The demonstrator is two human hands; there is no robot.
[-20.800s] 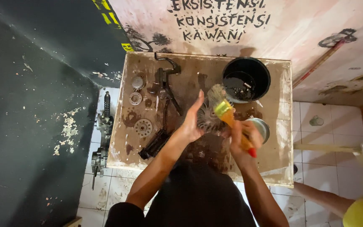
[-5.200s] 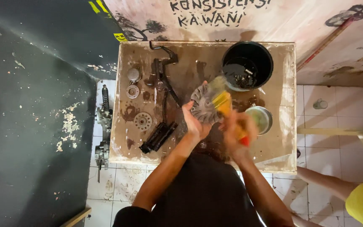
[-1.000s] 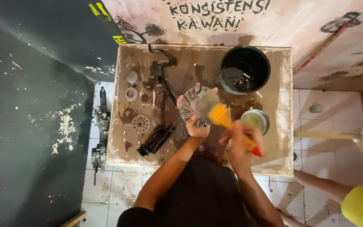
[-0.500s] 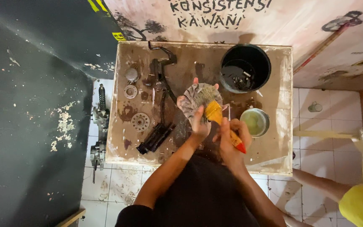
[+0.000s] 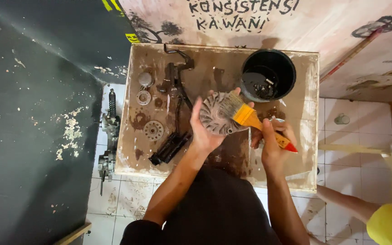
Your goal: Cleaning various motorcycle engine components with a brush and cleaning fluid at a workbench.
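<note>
My left hand (image 5: 203, 131) grips a round finned metal pulley disc (image 5: 218, 116) and holds it tilted above the stained wooden table (image 5: 214, 68). My right hand (image 5: 273, 145) is closed on a paintbrush (image 5: 255, 122) with an orange ferrule and a red handle tip. The brush's bristles rest on the upper right face of the disc. Both hands are over the table's middle, just in front of the black bucket (image 5: 268, 75).
Small round metal parts (image 5: 153, 130) and black lever parts (image 5: 178, 84) lie on the table's left half. An engine part with a spring (image 5: 110, 127) lies on the tiled floor at left. Another person's arm and yellow sleeve (image 5: 386, 222) show at lower right.
The disc and brush have stayed over the table's middle. The brush has shifted slightly across the disc's face, and my right hand sits a little further right.
</note>
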